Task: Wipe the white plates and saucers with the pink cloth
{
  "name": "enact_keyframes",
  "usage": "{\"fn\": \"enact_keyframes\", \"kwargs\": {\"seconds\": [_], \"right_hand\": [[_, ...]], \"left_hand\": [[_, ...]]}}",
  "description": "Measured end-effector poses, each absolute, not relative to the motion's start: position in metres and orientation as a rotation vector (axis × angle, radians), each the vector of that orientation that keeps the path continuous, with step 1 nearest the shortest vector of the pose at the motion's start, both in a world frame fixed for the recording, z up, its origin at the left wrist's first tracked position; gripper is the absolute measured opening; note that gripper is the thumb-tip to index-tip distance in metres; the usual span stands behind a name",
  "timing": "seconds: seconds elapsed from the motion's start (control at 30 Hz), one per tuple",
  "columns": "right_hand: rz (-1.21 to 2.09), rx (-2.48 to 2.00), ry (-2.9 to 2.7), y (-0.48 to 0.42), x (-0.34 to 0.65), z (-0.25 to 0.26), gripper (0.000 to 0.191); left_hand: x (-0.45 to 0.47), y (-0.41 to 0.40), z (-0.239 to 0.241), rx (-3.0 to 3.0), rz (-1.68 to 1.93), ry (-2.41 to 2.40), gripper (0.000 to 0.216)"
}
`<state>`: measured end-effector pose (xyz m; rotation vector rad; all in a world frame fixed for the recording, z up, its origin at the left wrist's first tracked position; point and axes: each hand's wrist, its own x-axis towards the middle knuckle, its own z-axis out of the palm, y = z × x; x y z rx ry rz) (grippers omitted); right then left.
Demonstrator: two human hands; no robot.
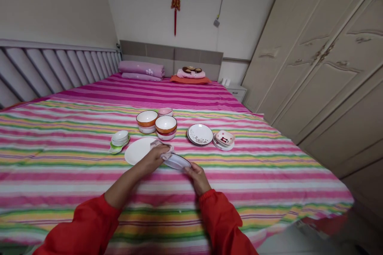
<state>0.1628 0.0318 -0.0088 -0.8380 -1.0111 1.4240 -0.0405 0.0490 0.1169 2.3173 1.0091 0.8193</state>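
Observation:
A white plate with a dark rim (177,162) is held tilted above the striped sheet. My right hand (197,176) pinches its right edge. Bunched in my left hand (154,158) is a pale pinkish cloth (167,152), pressed against the plate's left edge; part of the plate lies hidden behind it. Just behind my left hand, a large white plate (138,150) rests flat on the sheet. Beyond the hands stand stacked bowls with orange bands, the left stack (147,119) and the right stack (166,125).
Small white dishes (120,137) sit stacked on a green dish at left. To the right are flower-patterned plates (201,134) and a pink patterned dish (225,138) on white plates. A pink bowl (165,111) stands behind. The striped sheet (269,175) covers the bed; wardrobes (323,55) line the right.

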Motion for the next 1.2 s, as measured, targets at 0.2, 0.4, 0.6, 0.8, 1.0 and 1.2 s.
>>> {"fn": "enact_keyframes", "kwargs": {"seconds": [0.2,0.4,0.6,0.8,1.0,1.2], "right_hand": [[1.495,-0.790,-0.805,0.032,0.162,-0.002,0.029],[1.541,-0.765,-0.671,0.032,0.166,0.000,0.029],[1.535,-0.697,-0.607,0.037,0.169,-0.013,0.024],[1.526,-0.674,-0.623,0.041,0.171,-0.018,0.018],[1.626,-0.677,-0.598,0.041,0.174,-0.011,0.023],[1.644,-0.705,-0.545,0.042,0.176,-0.014,0.027]], "left_hand": [[-0.017,0.073,0.110,1.757,1.033,1.111,0.036],[0.010,0.082,0.087,1.662,1.429,1.237,0.033],[0.043,0.042,0.039,2.453,0.754,1.232,0.029],[0.062,0.037,0.041,2.639,0.389,1.370,0.033],[0.066,0.076,0.055,2.547,0.355,1.524,0.041],[0.047,0.099,0.040,2.401,0.391,1.695,0.044]]}}
